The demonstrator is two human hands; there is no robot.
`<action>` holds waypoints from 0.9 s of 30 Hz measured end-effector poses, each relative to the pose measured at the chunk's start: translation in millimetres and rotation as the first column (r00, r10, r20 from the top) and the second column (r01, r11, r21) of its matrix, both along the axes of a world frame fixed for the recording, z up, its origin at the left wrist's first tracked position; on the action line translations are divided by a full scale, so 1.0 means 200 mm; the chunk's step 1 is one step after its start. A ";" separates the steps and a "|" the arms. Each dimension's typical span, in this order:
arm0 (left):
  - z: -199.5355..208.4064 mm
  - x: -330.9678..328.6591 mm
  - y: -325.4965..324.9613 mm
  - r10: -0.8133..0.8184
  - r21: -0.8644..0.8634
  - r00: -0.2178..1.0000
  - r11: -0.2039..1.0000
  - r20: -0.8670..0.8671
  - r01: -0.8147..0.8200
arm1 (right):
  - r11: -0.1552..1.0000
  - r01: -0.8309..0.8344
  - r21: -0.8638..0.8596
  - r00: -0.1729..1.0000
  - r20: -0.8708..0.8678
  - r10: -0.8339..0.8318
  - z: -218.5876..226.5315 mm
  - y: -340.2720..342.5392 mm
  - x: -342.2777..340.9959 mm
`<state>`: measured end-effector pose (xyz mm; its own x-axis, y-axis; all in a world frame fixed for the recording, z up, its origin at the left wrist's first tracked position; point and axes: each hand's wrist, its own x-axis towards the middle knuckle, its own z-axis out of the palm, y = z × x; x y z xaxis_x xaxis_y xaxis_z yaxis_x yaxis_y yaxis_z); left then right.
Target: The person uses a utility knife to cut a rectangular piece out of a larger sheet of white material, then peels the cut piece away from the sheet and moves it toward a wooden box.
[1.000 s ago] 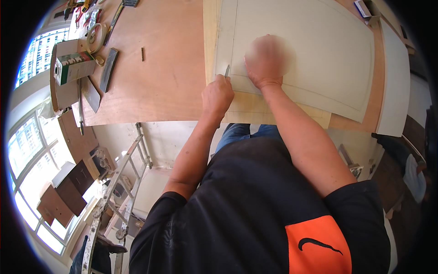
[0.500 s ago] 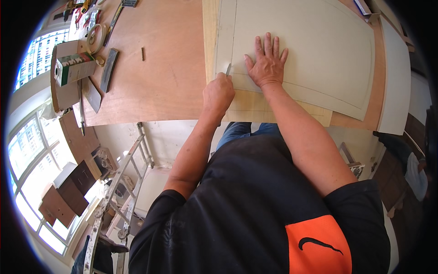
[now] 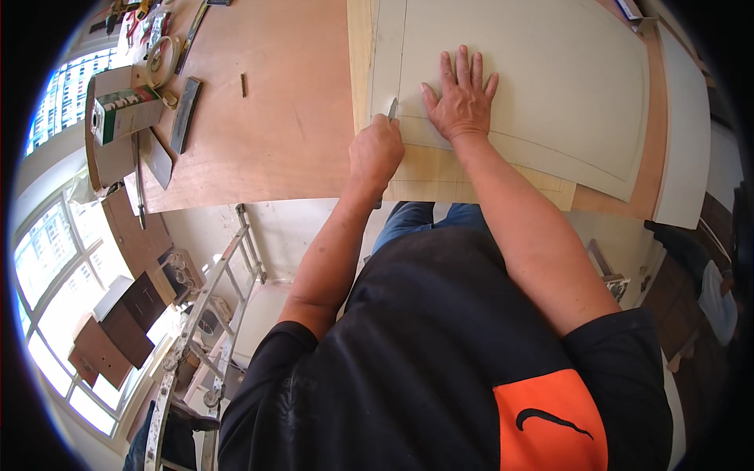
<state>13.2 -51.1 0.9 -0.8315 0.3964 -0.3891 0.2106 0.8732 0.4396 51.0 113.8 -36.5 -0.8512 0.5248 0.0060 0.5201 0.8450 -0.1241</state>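
Note:
My left hand [image 3: 377, 155] is closed round a knife [image 3: 393, 107]; its thin blade sticks out past my thumb and its handle is mostly hidden in the fist. The blade's tip is at the left pencil line of a pale grey-white board [image 3: 550, 86], near where two lines cross. Flat on the board to the right lies my right hand [image 3: 461, 102], fingers spread and holding nothing. Under the board, a light wooden sheet [image 3: 432, 174] shows along the left and near edges.
The brown plywood tabletop [image 3: 275, 141] carries a small brown stick [image 3: 243, 85], a dark flat bar [image 3: 185, 115], a metal can [image 3: 126, 115] and a tape roll [image 3: 162, 63] at left. A white panel [image 3: 682, 133] stands at right. Below the table's left side is a ladder [image 3: 188, 337].
The view has shifted slightly. The knife in my left hand sits a touch farther from me along the board. My right hand stays pressed flat on it.

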 end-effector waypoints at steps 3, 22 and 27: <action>0.01 0.00 0.01 0.005 -0.018 1.000 1.000 0.019 -0.005 | 1.000 0.000 0.007 1.000 0.006 0.000 0.00 0.00 0.00; 0.05 0.00 0.05 -0.047 -0.099 0.999 0.994 0.015 0.048 | 1.000 0.000 -0.026 1.000 0.006 0.001 0.00 0.00 0.00; 0.04 0.03 0.03 -0.045 -0.113 0.999 0.993 0.001 0.045 | 1.000 -0.002 -0.019 1.000 -0.029 0.001 0.00 0.01 0.00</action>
<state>18.6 -44.1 8.5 -0.8146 0.3870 -0.4321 0.2514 0.9069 0.3382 50.9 115.3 -37.1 -0.8516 0.5238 0.0209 0.5148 0.8431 -0.1553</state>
